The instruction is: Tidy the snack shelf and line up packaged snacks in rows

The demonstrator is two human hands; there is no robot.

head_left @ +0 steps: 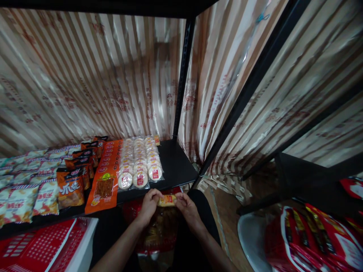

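Observation:
Between my two hands is a small yellow snack packet point(167, 200) with red print. My left hand point(150, 206) pinches its left end, and my right hand point(187, 209) pinches the right end. Both are just in front of the shelf edge. Below them, between my knees, a clear and red bag point(159, 230) holds yellowish pieces, partly hidden by my arms. On the black shelf point(177, 162) ahead, round white wrapped crackers point(139, 179) lie in three overlapping rows. A single small yellow packet point(157, 140) sits at the far end of the right row.
Left of the crackers lie an orange snack sheet point(104, 175), brown-orange bags point(70, 187) and pale snack bags point(21, 202). A red basket point(36, 241) stands below the shelf. Black posts point(183, 79) rise at the corner. Red packages point(309, 238) and a grey-white rim point(246, 241) are at right.

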